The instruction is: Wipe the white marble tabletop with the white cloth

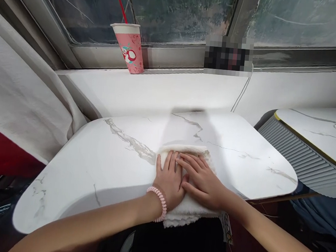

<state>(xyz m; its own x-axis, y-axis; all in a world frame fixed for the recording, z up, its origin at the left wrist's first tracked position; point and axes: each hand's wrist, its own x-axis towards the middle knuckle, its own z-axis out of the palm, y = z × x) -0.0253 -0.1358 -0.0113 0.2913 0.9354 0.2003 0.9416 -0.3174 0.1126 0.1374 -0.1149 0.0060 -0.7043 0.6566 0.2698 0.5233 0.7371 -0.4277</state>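
Note:
A white fluffy towel [191, 212] lies folded on the marble-patterned white table [123, 169], its near end hanging over the front edge. My left hand [168, 179] rests flat on it with the fingers spread, and a pink coiled band [161, 204] circles that wrist. Beside it, my right hand [201, 180] also lies on the towel with its fingers stretched out. Its fingertips and thumb touch or overlap the left hand's edge. Both palms hide the middle of the cloth.
On the window ledge stands a pink paper cup [130, 50] with a red straw. A blurred dark object [228, 56] sits farther right, a thin cable hanging near it. A white curtain [27, 82] hangs at left. Another table [317, 127] at right bears part of a person's hand.

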